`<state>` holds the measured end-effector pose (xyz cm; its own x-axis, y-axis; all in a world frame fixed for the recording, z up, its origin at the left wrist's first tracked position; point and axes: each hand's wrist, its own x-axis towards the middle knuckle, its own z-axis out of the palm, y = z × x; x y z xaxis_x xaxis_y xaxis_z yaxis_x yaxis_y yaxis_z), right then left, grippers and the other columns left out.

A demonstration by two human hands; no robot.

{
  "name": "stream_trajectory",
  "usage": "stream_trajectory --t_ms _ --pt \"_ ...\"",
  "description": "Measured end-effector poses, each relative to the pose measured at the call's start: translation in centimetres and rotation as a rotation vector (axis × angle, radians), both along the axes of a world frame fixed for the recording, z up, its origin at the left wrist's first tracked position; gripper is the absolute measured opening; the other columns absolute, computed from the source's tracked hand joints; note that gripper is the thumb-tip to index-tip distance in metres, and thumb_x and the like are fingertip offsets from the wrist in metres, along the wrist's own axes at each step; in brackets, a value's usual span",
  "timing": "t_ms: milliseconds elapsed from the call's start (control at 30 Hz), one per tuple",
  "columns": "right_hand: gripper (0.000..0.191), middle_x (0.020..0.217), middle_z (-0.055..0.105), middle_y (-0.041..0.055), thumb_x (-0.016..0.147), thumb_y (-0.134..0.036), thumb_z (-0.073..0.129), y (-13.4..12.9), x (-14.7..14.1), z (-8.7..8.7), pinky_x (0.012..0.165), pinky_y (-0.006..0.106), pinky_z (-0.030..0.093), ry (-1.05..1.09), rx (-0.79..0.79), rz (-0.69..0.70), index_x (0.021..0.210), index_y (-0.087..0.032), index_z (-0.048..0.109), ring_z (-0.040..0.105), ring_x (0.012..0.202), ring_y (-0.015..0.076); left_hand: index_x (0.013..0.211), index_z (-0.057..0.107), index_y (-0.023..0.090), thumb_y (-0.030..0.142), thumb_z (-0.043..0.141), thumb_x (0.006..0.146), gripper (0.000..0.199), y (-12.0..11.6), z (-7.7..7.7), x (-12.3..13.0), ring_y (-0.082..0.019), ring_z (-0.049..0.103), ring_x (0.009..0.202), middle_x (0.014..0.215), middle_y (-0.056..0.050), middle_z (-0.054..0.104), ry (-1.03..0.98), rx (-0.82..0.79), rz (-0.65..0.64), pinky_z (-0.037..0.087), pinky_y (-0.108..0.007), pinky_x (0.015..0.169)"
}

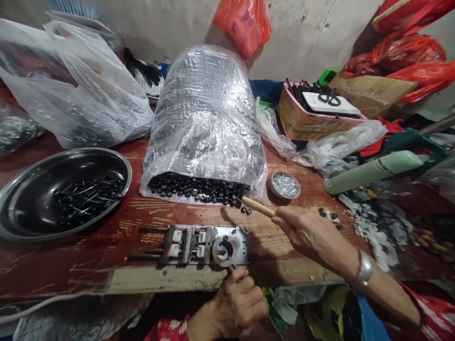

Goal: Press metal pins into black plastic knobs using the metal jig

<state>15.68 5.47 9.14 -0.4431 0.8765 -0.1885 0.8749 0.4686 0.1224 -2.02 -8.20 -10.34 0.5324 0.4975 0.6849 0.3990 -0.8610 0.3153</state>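
Right hand [309, 232]: reaching out over the worn red-painted counter [81, 265], fingers closed round a wooden-handled awl [258, 207], with a silver bangle [364, 269] on the wrist and a red patterned sleeve [437, 317] beyond.
Left hand [238, 303]: curled shut at the counter's front edge, round what looks like a thin metal stem [232, 267]; from here I can't tell what that stem belongs to.
Awl tip [239, 200]: thin metal, right at the edge of the heap of black beads [195, 188].
Sack: the black beads spill from the open mouth of a foil-lined plastic sack [204, 104], with a few loose beads [245, 210] lying on the counter just below the awl.
Jig: a steel jig [202, 246] lies flat near the counter's front edge, just above the left hand, with white blocks, rods running out to the left, and a round plate at its right end.
Bowl: a steel bowl [106, 154] sits left of the jig, holding black beads with pins among them [88, 201].
Dish: a small dish [297, 188] of nails [285, 185] stands just right of the sack.
Further out: a white plastic bag [74, 85], a cardboard box [302, 116] with scissors [329, 99] on a white card, and red plastic bags [408, 52] against the wall.
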Motion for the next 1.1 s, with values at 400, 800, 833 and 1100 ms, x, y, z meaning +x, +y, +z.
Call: stream_trajectory --t_ms 400,800,833,1100 --pt "0.025 0.067 0.059 -0.0009 0.100 -0.043 0.049 0.0 -0.2 -1.7 0.056 0.028 0.023 0.256 -0.155 -0.090 0.086 -0.023 0.055 0.051 0.057 0.0150 0.090 0.060 0.019 0.019 0.054 0.088 0.006 0.0 0.3 0.0 -0.018 0.044 0.073 0.070 0.002 0.048 -0.014 0.000 0.011 0.034 -0.043 0.095" --pt "0.014 0.078 0.058 -0.0029 0.090 -0.032 0.057 -0.6 -4.6 -10.7 0.069 0.029 0.041 0.844 -0.246 -0.336 0.099 -0.022 0.058 0.053 0.072 0.0167 0.093 0.060 0.020 0.021 0.055 0.089 0.006 -0.1 0.1 -0.1 -0.017 0.047 0.075 0.071 0.002 0.049 0.023 0.009 0.023 0.034 -0.044 0.098" --pt "0.013 0.076 0.056 -0.0035 0.090 -0.032 0.056 -0.8 -4.8 -10.7 0.067 0.028 0.040 0.864 -0.239 -0.343 0.097 -0.022 0.057 0.051 0.070 0.0160 0.093 0.060 0.019 0.019 0.055 0.089 0.007 -0.1 0.1 -0.1 -0.017 0.047 0.075 0.071 0.002 0.050 0.018 0.013 0.025 0.034 -0.044 0.099" --pt "0.019 0.076 0.055 -0.0033 0.092 -0.036 0.054 -1.1 -4.0 -11.8 0.066 0.028 0.041 0.945 -0.165 -0.419 0.102 -0.020 0.060 0.048 0.068 0.0156 0.096 0.061 0.019 0.020 0.055 0.090 0.009 0.1 0.6 -0.5 -0.017 0.047 0.077 0.074 0.001 0.051 0.043 0.006 -0.009 0.032 -0.045 0.101"
